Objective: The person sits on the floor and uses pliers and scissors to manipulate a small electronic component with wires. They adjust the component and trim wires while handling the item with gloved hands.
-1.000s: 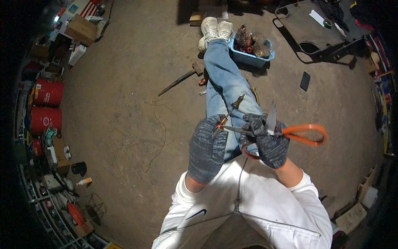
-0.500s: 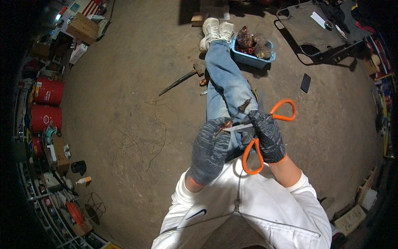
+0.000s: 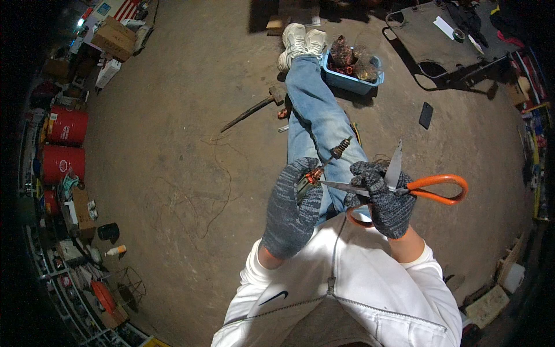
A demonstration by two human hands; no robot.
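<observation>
A grey knit glove covers my left hand [image 3: 291,202], whose fingers are wrapped round a small motor armature [image 3: 314,176]. Reddish copper windings show on the armature, and a shaft with a dark, ridged end sticks out past my fingertips. My gloved right hand [image 3: 388,201] grips orange-handled scissors [image 3: 394,166] with the blades spread wide. One blade points left, its tip close to the copper windings; whether it touches them I cannot tell. The other blade points away from me. Both hands are above my outstretched jeans-clad legs [image 3: 318,104].
A hammer [image 3: 251,113] lies left of my legs near a small copper piece [image 3: 282,114]. Beyond, a blue bin [image 3: 355,87] holds copper-coloured scraps and bags. Thin wire [image 3: 229,179] trails across the floor. A phone [image 3: 426,115] lies at right, red drums [image 3: 65,165] stand at left.
My right hand has shifted right and turned, and the scissors have swung wide open. The armature shows more clearly in my left hand, which has stayed nearly in place.
</observation>
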